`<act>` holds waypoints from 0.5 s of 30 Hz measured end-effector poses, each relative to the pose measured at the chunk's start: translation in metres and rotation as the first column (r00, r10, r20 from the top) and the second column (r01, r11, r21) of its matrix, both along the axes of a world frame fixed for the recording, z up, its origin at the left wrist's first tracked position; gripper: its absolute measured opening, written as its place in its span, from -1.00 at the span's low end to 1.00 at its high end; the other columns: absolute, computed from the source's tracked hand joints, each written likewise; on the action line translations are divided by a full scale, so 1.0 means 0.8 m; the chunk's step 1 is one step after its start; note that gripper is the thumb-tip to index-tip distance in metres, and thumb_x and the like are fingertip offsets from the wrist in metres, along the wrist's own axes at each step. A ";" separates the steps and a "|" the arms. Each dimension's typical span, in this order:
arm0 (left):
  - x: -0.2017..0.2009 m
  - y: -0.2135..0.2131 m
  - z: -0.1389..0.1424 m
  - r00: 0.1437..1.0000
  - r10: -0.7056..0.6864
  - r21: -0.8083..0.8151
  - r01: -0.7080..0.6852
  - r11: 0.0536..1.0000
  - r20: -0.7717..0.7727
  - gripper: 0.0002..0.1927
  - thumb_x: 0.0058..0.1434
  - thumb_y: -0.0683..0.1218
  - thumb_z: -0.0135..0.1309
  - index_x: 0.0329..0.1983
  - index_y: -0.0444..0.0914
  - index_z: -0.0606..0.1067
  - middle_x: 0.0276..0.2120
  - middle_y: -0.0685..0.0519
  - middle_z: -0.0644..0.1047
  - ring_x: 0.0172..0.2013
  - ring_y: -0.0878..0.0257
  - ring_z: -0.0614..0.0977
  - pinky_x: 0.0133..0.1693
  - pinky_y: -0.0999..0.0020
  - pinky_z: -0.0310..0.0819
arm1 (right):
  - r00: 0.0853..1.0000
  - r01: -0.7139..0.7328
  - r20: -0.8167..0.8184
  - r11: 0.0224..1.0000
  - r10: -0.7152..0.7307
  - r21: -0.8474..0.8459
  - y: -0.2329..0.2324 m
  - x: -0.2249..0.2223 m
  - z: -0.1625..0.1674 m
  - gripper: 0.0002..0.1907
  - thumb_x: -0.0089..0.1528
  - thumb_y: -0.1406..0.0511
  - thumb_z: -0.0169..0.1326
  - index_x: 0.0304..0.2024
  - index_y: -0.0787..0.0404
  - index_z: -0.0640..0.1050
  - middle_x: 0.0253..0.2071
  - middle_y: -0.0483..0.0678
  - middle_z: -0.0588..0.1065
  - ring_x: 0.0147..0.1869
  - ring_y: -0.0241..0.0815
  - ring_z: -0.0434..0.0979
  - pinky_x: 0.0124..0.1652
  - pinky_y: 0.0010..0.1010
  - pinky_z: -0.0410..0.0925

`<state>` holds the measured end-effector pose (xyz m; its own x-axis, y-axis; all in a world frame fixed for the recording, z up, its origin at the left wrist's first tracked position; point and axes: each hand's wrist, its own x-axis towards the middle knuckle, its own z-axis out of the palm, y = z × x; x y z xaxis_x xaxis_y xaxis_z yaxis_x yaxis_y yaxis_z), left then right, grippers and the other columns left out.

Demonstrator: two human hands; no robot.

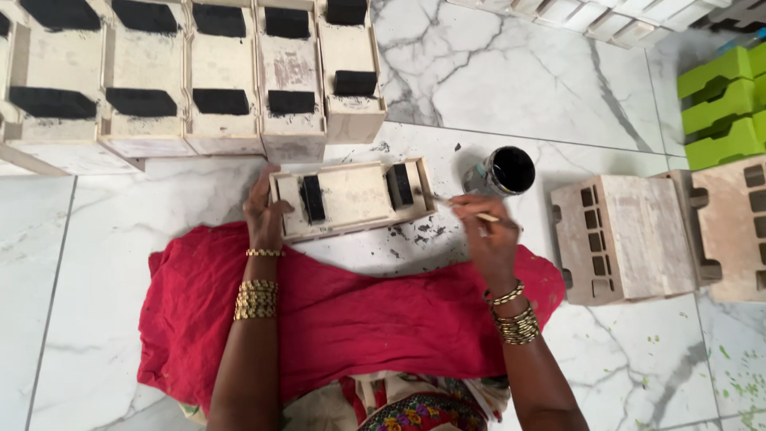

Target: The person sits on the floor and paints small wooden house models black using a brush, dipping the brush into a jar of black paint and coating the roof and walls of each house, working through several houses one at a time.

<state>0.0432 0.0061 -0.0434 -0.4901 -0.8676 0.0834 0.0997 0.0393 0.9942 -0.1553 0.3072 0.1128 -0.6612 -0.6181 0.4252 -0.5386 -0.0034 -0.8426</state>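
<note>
Seated on a white marble floor (511,72), red cloth (359,319) spread over the lap. Left hand (263,211) clamped on the nine o'clock end of a pale wooden block (351,195), fingers curled over its edge, block lying flat just past the cloth toward twelve o'clock. Two recesses in the block already black (one near each end). Right hand (488,235) pinched together on a thin brush (463,210), tip touching the block's three o'clock end. Open tin of black paint (503,170) just beside that end, toward two o'clock. Row of finished blocks with black recesses (191,76) at eleven o'clock. Unpainted blocks (626,239) at three o'clock, green blocks (722,104) stacked beyond them toward two. Black specks on the floor around the held block.
</note>
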 end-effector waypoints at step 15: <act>0.036 -0.024 0.020 0.927 0.142 0.352 -0.011 0.936 -0.348 -0.44 0.19 -0.34 0.02 0.32 -0.44 0.43 0.36 -0.01 0.43 0.15 0.20 0.51 0.14 0.32 0.40 | 0.958 0.238 0.234 0.909 -0.163 -0.342 0.045 0.070 0.079 -0.85 0.40 0.51 0.11 -0.08 0.32 0.38 0.00 0.18 0.56 0.05 -0.03 0.67 0.02 -0.21 0.65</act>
<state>0.0719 -0.0127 -0.0277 -0.4135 -0.9084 -0.0623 0.4658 -0.2699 0.8427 -0.0991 0.3434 0.1762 -0.8479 -0.2910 0.4432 -0.3844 -0.2386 -0.8918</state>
